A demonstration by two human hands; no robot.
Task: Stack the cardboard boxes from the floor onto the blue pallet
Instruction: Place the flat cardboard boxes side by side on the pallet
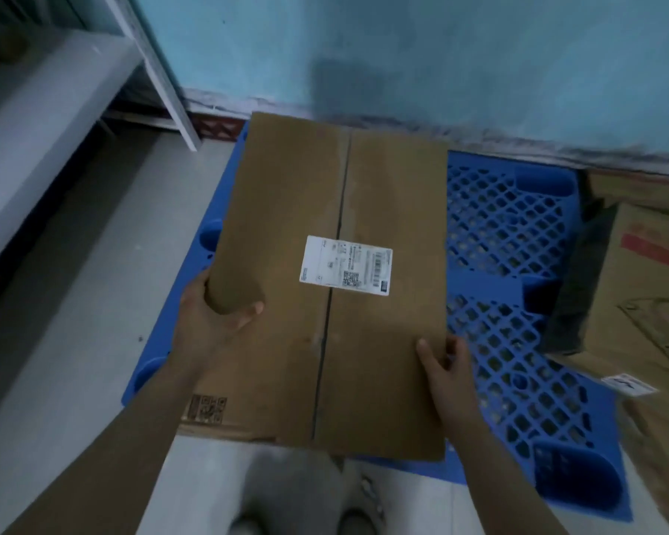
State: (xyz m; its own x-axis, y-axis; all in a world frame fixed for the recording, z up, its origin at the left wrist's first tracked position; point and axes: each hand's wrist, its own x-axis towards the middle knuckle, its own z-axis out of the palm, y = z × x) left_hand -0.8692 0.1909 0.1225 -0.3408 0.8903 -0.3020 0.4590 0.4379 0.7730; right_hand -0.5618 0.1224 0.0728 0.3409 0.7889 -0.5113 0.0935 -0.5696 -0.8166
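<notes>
A large brown cardboard box [383,195] with a white shipping label and a centre seam is over the left half of the blue lattice pallet [506,225]. My left hand [213,314] grips the box's left edge, thumb on top. At the box's right edge, near the front, my right hand [447,364] holds it with the thumb on top and the fingers down the side. Whether the box rests on the pallet or is held just above it cannot be told.
More cardboard boxes [642,287] lie on the floor to the right of the pallet, one with red print. A white shelf frame [170,83] stands at the left by the light blue wall. My shoes show at the bottom on the grey floor.
</notes>
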